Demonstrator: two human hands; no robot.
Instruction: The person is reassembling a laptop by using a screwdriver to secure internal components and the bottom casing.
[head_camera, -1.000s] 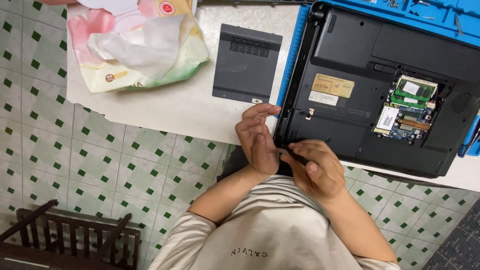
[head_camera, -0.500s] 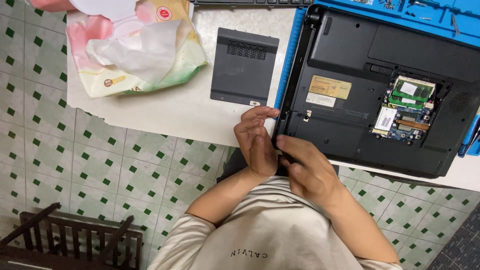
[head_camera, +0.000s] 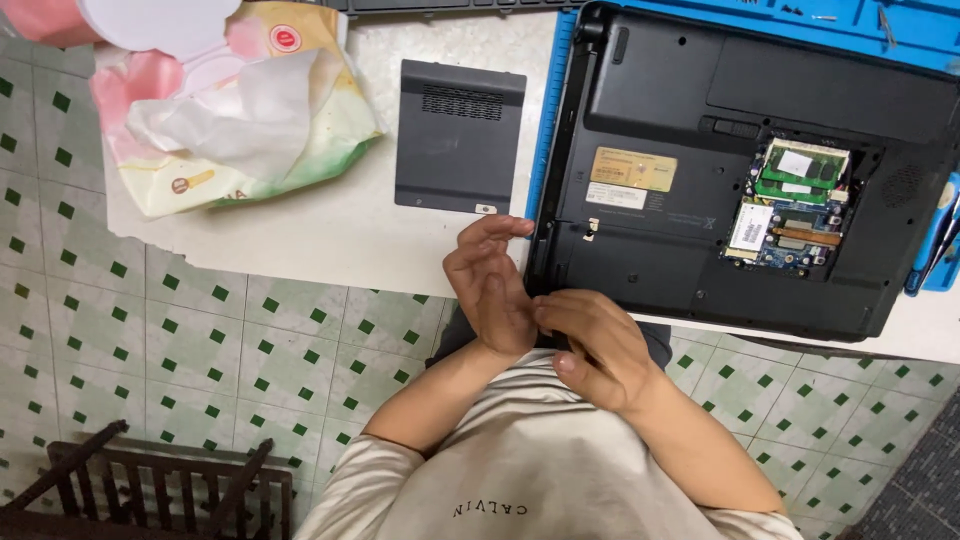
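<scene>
Hands (head_camera: 545, 320) — laptop (head_camera: 750, 170), panel (head_camera: 458, 135) near.

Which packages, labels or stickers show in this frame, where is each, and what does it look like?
Wet-wipe pack: table's far left corner, crumpled soft pouch, pink, cream and green.
Gold label: upturned black laptop's underside, rectangular.
White label: just below the gold one, a narrow strip.
White stickers: on green memory modules, open bay.

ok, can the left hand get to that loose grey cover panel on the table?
Probably yes: the left hand sits just below the cover panel, with only bare table between them.
</scene>
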